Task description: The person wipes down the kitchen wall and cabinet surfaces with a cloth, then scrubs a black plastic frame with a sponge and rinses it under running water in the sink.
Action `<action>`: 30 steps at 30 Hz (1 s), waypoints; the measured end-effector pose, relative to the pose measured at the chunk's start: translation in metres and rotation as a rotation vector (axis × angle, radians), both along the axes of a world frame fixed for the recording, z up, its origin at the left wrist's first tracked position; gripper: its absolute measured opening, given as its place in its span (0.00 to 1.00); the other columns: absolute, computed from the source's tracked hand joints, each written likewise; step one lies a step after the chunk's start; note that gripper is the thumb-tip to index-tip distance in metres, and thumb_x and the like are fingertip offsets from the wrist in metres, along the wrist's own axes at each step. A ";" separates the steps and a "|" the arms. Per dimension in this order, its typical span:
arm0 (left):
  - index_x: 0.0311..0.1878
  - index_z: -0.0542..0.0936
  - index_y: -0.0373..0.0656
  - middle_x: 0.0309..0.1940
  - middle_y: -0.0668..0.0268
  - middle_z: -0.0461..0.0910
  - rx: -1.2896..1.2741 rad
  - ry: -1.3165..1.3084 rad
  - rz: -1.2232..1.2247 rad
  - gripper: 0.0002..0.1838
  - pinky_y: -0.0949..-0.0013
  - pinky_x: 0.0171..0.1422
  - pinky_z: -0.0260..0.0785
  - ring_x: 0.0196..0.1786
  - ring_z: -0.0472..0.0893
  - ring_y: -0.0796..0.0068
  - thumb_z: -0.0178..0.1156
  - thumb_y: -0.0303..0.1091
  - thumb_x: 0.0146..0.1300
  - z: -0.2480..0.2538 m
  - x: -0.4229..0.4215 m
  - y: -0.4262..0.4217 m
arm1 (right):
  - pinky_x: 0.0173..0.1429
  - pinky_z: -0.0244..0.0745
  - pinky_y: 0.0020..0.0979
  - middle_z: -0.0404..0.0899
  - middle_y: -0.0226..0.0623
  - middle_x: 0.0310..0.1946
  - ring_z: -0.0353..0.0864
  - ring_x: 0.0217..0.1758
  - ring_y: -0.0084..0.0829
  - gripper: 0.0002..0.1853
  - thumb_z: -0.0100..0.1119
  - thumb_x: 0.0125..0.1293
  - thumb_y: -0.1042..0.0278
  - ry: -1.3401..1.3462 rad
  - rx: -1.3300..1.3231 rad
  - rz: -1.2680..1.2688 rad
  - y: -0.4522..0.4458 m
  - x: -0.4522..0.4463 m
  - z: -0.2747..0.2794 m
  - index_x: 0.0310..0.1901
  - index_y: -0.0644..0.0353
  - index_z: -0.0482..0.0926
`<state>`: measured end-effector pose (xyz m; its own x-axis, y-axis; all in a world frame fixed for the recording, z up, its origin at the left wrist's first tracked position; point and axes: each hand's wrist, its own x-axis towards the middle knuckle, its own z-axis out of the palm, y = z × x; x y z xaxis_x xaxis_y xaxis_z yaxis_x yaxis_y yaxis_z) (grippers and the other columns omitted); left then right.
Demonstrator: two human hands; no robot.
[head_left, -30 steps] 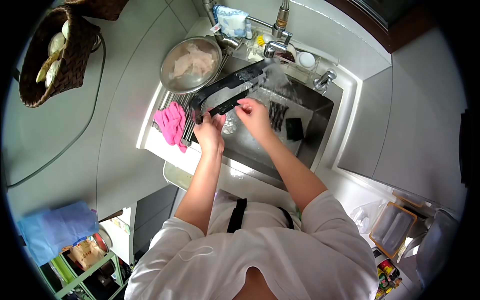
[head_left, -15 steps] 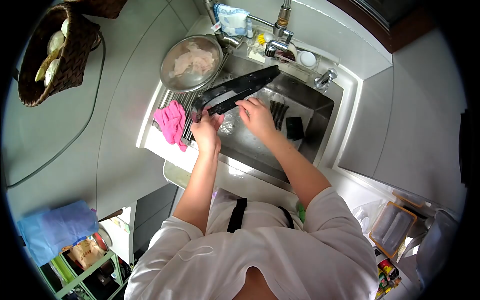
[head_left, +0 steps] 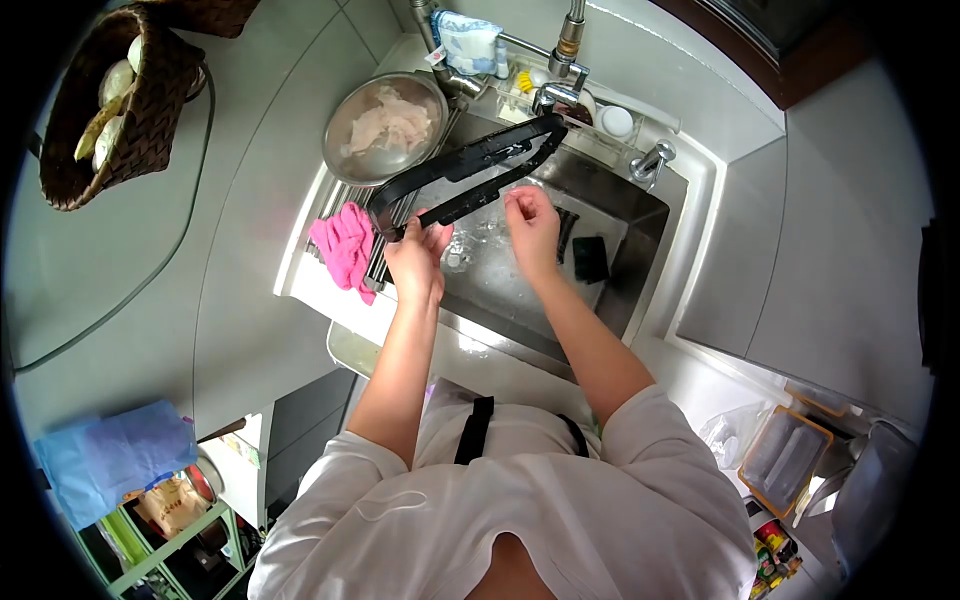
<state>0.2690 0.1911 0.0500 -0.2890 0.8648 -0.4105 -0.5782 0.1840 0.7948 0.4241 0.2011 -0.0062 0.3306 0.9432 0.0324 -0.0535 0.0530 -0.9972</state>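
Note:
A long black frame (head_left: 455,163), wet and shaped like a narrow open loop, is held up over the left part of the sink. My left hand (head_left: 416,262) grips its near left end, the thumb on top. Just below the frame's lower bar is my right hand (head_left: 535,232), fingers curled and tips pressed together. Whether those fingertips touch the bar or pinch something small cannot be made out. Behind my right hand, a dark ridged object (head_left: 566,228) lies partly hidden in the sink. A dark green scouring pad (head_left: 591,259) rests to its right.
The steel sink (head_left: 500,318) has a faucet (head_left: 556,92) at its back. A metal bowl (head_left: 342,108) with pale contents in liquid stands on the drying rack, near a pink cloth (head_left: 345,250). A woven basket (head_left: 150,120) hangs at the upper left.
The black frame has turned so its open loop shows more, and its far end now overlaps the faucet. My right hand has moved slightly right and up, its fingers drawn together.

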 end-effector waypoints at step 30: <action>0.48 0.71 0.28 0.33 0.52 0.78 -0.159 -0.007 -0.130 0.11 0.61 0.41 0.84 0.32 0.84 0.62 0.46 0.27 0.72 -0.023 -0.018 -0.003 | 0.50 0.67 0.45 0.73 0.38 0.36 0.72 0.46 0.46 0.10 0.63 0.52 0.71 -0.659 0.395 -0.173 -0.019 0.024 0.040 0.37 0.56 0.76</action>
